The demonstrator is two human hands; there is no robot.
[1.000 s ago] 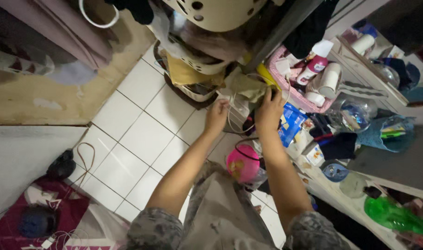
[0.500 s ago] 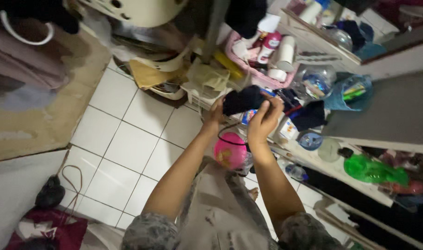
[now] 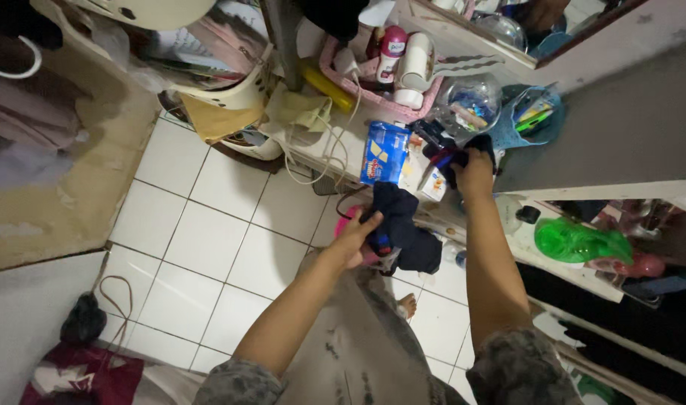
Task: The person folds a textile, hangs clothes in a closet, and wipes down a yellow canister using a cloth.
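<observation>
The left hand (image 3: 355, 238) has its fingers clenched on a dark navy cloth (image 3: 403, 225), which hangs bunched below the edge of the cluttered shelf (image 3: 335, 146), in front of a pink round object (image 3: 348, 222) that it mostly covers. The right hand (image 3: 474, 169) reaches up to the shelf and closes on a second dark cloth (image 3: 481, 143) lying among pens and small items beside a blue mesh basket (image 3: 511, 131); its fingers curl over the fabric, though how firm the hold is cannot be told. To lift this second piece well, it looks wise to pinch only the fabric and draw it up and toward the body slowly — the clear round container (image 3: 470, 101) and the loose pens sit just beside it and could be dragged off the edge. The left hand would do best keeping its bundle low and clear of the white cable (image 3: 328, 142) draped over the shelf front. Compared with half a second ago, the hands have parted: both were then together at one dark cloth in front of the chest, whereas now the left has carried that cloth down and the right has gone out to the shelf — and the view has swung, bringing a blue snack packet (image 3: 382, 152) into plain sight.
</observation>
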